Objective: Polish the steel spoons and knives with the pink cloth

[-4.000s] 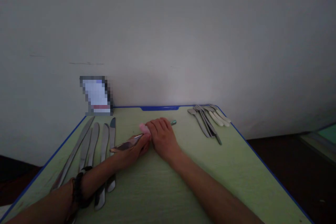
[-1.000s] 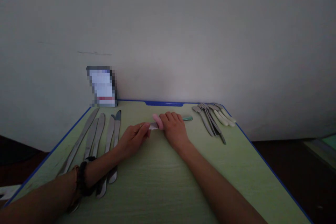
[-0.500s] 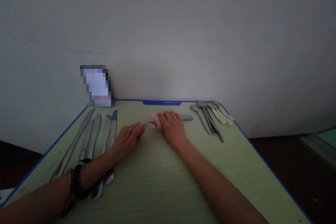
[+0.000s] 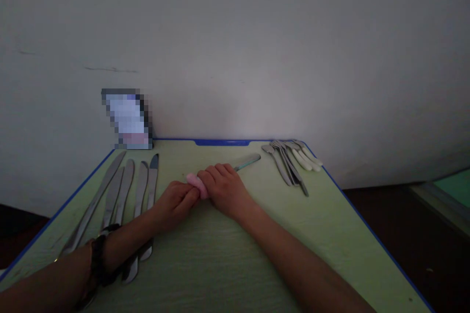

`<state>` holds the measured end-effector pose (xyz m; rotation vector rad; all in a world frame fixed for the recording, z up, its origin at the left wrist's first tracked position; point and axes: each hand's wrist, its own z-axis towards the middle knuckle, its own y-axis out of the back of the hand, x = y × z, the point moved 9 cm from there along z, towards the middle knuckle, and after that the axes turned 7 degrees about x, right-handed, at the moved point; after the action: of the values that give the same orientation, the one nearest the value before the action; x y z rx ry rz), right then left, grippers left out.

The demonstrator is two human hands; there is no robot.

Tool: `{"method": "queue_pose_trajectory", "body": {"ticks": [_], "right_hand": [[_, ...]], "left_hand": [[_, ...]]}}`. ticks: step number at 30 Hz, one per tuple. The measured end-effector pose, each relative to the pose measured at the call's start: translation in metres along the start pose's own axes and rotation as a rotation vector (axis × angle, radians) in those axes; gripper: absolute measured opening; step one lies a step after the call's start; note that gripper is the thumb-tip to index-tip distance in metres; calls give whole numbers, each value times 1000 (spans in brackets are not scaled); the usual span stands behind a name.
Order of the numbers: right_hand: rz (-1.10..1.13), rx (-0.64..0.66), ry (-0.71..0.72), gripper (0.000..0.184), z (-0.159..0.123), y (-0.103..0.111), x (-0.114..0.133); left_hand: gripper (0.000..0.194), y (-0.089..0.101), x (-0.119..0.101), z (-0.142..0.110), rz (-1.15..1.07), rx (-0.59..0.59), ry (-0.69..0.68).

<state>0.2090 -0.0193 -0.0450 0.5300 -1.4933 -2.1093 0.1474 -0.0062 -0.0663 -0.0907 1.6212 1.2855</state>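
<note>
A table knife (image 4: 250, 160) is held over the middle of the table, its shiny end sticking out to the right and angled away from me. My left hand (image 4: 178, 201) is closed on its near end, which the fingers hide. Wrapped around the knife's middle, my right hand (image 4: 224, 190) presses a soft pink cloth (image 4: 197, 186) against it. Both hands almost meet at the cloth. Left of them, several table knives (image 4: 127, 186) lie side by side, partly under my left forearm.
Several spoons and forks (image 4: 284, 161), some with white handles (image 4: 301, 160), lie in a bunch at the back right. A blurred-out phone-like screen (image 4: 128, 117) leans on the wall at the back left. Blue edging borders the pale green table (image 4: 227, 264).
My right hand has slid the pink cloth leftward along the knife, up to my left hand. More of the knife's far end shows and it slants upward. The view has shifted slightly right.
</note>
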Motion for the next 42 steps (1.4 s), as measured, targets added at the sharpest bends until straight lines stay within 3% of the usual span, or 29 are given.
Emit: {"method": "queue_pose_trajectory", "body": {"ticks": [5,10,12,19,24,27,32,36,42], "right_hand": [[12,31,-19,20,3,-3,-13],[52,106,-186,18,-3,-10,-61],[63,121,-219,18,-6,-10,-70],[24,82,-172,18,-1,-3,-42],[7,48,-64,16,4,-6,-19],[12,65,-58,16,7,-9,-20],[43,126,-166,18,3,-12,-52],[68,90,-248,20,-7,-9,-80],[94,77,-366,24,-15,-10,-104]], "left_hand": [[38,5,0,-2,7,-30,35],[38,7,-2,-4,32,-48,33],[38,7,-3,-6,37,-58,28],[31,11,-3,-7,-20,-149,25],[27,9,-8,-1,-72,-111,17],[31,7,0,0,-145,-108,81],[39,12,18,-7,-273,-201,164],[38,16,18,-12,-335,-236,154],[38,14,20,-12,-464,-264,155]]}}
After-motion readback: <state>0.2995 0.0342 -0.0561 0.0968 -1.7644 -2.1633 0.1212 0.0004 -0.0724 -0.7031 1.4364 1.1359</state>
